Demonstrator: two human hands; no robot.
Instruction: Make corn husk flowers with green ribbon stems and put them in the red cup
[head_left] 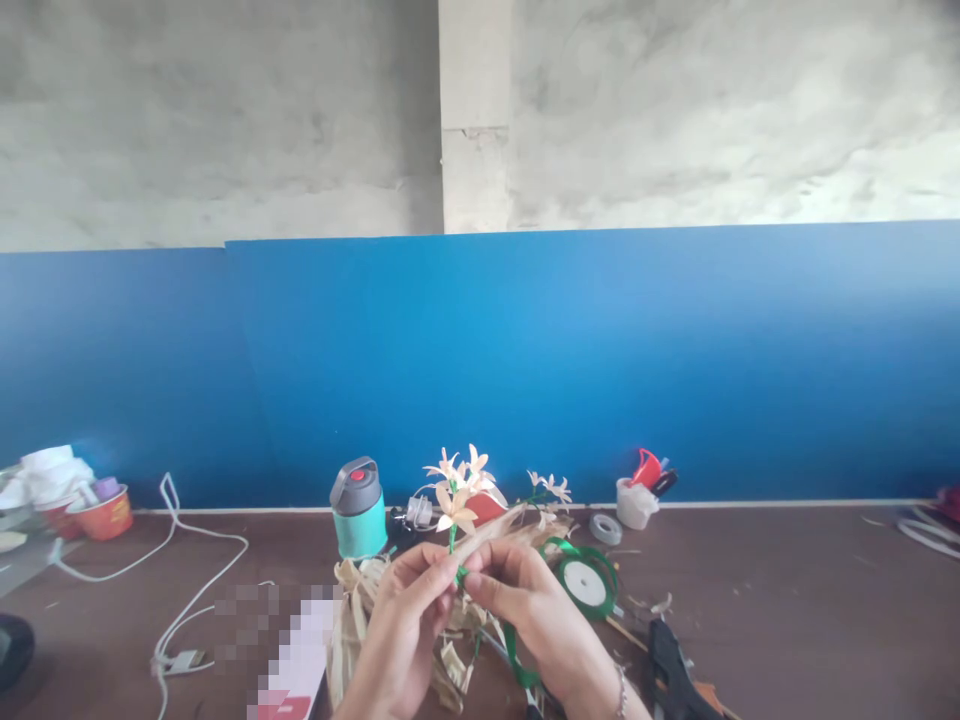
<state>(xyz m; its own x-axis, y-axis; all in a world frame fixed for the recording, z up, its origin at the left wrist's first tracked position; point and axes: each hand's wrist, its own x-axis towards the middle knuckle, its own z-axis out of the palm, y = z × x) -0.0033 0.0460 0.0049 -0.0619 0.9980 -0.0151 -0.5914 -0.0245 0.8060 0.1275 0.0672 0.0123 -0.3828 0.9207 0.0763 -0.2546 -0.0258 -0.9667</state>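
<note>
My left hand (pixel 401 625) and my right hand (pixel 529 610) meet at the bottom centre, both pinched on the green stem of a small cluster of pale cream paper flowers (pixel 459 485) held upright. A thin green ribbon (pixel 514 650) runs down from between my fingers. The ribbon's roll (pixel 583 582), white-cored, lies on the brown table (pixel 787 590) just right of my right hand. Dry straw-coloured husk strips (pixel 356 610) lie under and left of my hands. A second small flower sprig (pixel 551 488) lies behind.
A teal bottle with a grey lid (pixel 359 507) stands behind my left hand. A white cable (pixel 191 585) trails at left beside red bowls (pixel 101 510). A white cup with red and black tools (pixel 641 490), a tape roll (pixel 604 528) and a black glue gun (pixel 679 670) are right.
</note>
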